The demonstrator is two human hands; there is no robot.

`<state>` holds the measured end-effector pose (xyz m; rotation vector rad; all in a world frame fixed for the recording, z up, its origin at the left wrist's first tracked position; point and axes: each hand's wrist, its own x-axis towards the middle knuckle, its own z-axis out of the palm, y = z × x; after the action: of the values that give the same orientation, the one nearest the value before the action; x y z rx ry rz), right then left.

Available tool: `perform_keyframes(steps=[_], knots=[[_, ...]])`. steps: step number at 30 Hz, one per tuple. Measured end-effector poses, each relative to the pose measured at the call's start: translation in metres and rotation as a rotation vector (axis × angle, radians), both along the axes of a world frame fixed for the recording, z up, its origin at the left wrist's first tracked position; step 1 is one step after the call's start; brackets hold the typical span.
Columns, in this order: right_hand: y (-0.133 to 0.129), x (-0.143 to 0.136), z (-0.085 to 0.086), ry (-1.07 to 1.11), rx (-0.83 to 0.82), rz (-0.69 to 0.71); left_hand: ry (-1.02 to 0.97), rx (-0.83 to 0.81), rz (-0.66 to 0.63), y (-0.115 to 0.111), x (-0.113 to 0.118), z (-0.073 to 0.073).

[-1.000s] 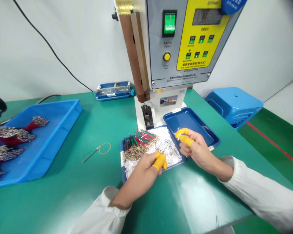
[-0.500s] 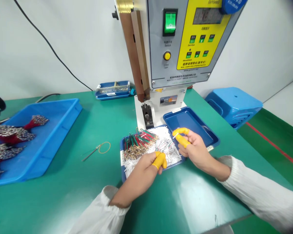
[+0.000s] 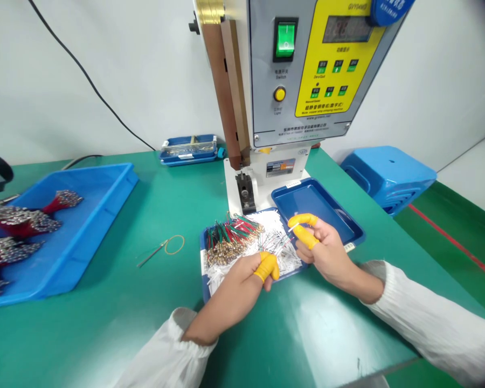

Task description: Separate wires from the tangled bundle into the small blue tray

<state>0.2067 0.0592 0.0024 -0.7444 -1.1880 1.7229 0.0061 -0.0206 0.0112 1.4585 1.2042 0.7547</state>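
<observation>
Pinching thin wires [image 3: 285, 243] with left hand [image 3: 242, 280]; hard to make out against white tubes [image 3: 294, 263] behind, gripped part hidden by curled yellow rubber finger cots [image 3: 268, 267]. Running up-right, toward right hand [image 3: 325, 249]. Pinching a short white rod [image 3: 293, 228] in right hand, partly covered by fingertips; long axis slanting, free end down-left. All above right part of blue plastic tray [image 3: 205, 286], near edge partly hidden by left hand. Heaped inside: matte tubes, plus red-green-black wire bundle [image 3: 237, 229] with shiny gold ends. Cut off: crimping machine [image 3: 272, 117] at top, blue bin [image 3: 105, 213] at left. Smooth, glossy green counter [image 3: 137, 299] underneath.
</observation>
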Motion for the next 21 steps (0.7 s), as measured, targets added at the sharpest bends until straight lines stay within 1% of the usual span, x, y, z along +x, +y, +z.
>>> perform_keyframes(steps=[8,21], knots=[[-0.0021,-0.0015,0.0043,0.009,0.001,-0.001,0.003,-0.004,0.000,0.0008,-0.0002,0.0011],[-0.0007,0.0000,0.0007,-0.030,0.011,0.061,0.015,-0.003,-0.007,0.0008,0.0001,0.0020]])
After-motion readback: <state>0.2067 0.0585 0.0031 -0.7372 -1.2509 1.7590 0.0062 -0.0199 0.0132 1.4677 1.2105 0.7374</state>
